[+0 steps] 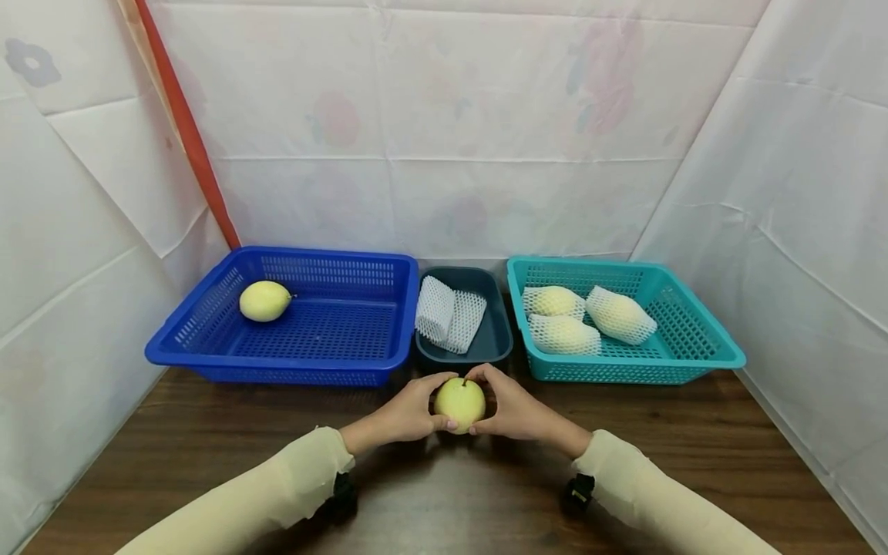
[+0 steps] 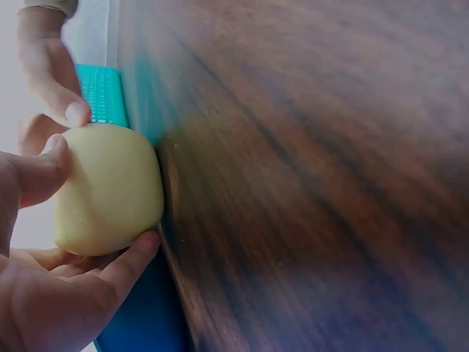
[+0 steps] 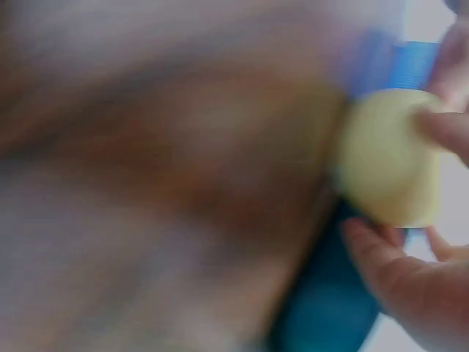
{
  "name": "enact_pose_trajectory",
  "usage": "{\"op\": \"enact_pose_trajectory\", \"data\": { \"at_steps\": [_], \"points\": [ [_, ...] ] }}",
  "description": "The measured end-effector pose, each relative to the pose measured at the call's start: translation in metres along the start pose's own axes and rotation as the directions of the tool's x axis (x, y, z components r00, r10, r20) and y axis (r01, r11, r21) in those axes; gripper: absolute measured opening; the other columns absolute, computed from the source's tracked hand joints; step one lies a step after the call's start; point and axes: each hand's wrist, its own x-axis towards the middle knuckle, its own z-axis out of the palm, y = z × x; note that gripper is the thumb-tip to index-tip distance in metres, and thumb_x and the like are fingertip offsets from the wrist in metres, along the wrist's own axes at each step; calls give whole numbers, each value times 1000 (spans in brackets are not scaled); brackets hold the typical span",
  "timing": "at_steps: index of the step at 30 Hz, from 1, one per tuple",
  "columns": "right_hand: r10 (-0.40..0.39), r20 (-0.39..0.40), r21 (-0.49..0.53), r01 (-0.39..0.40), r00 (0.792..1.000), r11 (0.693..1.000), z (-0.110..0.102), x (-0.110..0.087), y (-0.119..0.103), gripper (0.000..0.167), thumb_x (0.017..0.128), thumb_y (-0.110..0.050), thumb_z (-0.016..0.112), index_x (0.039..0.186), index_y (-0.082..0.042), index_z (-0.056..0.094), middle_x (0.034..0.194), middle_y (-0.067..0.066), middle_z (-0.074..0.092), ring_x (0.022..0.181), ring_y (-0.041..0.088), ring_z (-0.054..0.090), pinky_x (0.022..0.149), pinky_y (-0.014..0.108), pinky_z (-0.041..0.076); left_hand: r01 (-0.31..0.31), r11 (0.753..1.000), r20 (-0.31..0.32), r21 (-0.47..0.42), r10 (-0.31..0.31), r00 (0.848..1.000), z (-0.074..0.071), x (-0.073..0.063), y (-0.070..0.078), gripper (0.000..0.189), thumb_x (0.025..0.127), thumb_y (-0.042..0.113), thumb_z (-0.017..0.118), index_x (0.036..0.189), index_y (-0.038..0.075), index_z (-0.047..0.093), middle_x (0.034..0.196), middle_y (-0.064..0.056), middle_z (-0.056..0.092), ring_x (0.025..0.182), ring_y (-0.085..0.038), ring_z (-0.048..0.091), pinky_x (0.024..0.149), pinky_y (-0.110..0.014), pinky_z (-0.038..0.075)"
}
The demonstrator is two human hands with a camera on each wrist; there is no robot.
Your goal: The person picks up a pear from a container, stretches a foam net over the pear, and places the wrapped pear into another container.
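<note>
A yellow-green pear with a short stem on top is held between both hands, over the wooden table in front of the dark bin. My left hand grips its left side, thumb toward me and fingers round the back. From the right, my right hand holds it in the same way. Close up in the left wrist view, thumb and fingers touch the pear on opposite sides. The right wrist view is blurred, but fingers lie against the pear there too.
A blue basket at the left holds one bare pear. The dark bin in the middle contains white foam nets. In the teal basket at the right lie three net-wrapped pears. White sheets hang behind and at the sides.
</note>
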Motion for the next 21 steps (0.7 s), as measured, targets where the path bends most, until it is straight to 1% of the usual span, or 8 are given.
{"op": "enact_pose_trajectory", "data": {
  "at_steps": [3,5,7,9,11,14,16,21],
  "points": [
    [-23,-16,-114,21,1000,993,-14,2,-18,50,77,5,73,120,2,48,117,16,53,106,29,55,86,41,49,3,1000,4,5,-3,1000,0,1,0,68,78,12,80,132,-10,46,127,-20,55,109,-27,55,91,-45,45],
    [-43,-63,-168,32,997,985,-24,6,-30,42,80,7,68,118,3,50,115,17,54,107,31,56,87,43,49,2,1000,2,6,-2,1000,0,1,0,69,77,12,81,132,-10,46,125,-20,56,109,-28,56,91,-46,45],
    [-47,-123,-217,20,991,976,-33,14,-39,36,84,2,67,117,1,53,114,16,56,107,30,57,88,42,48,2,1000,3,5,-2,1000,0,2,-1,69,76,13,81,132,-10,46,125,-20,57,108,-28,56,91,-46,44],
    [-46,-166,-238,5,985,971,-40,23,-44,32,86,-1,67,116,1,55,115,15,57,110,29,57,90,41,47,-3,1000,3,1,3,1000,1,2,-2,70,76,13,81,132,-11,46,124,-21,57,108,-29,56,91,-47,44],
    [-34,-188,-243,-13,982,970,-45,34,-47,31,88,-3,66,116,1,55,116,15,58,110,28,56,92,40,47,1,1000,5,-2,-1,1000,1,2,-3,71,76,13,81,132,-11,45,124,-21,57,108,-29,56,91,-47,44],
    [-8,-190,-281,-47,982,959,-48,51,-49,32,88,-5,64,118,2,55,119,17,57,112,30,55,92,40,46,14,1000,7,-4,-14,1000,0,1,-4,71,76,14,81,132,-10,45,125,-21,56,110,-30,55,92,-47,43],
    [35,-178,-309,-90,983,947,-48,63,-49,35,89,-8,64,121,2,54,122,17,56,114,29,54,93,40,45,22,1000,10,-9,-22,1000,0,0,-3,71,76,14,81,133,-10,45,125,-22,56,110,-30,55,93,-48,43],
    [104,-163,-374,-159,981,914,-44,86,-46,48,88,-14,69,128,2,51,128,17,53,116,28,52,93,40,45,17,1000,21,-10,-17,1000,0,0,-2,71,77,14,81,133,-10,44,126,-22,55,111,-31,54,93,-49,43]
  ]
}}
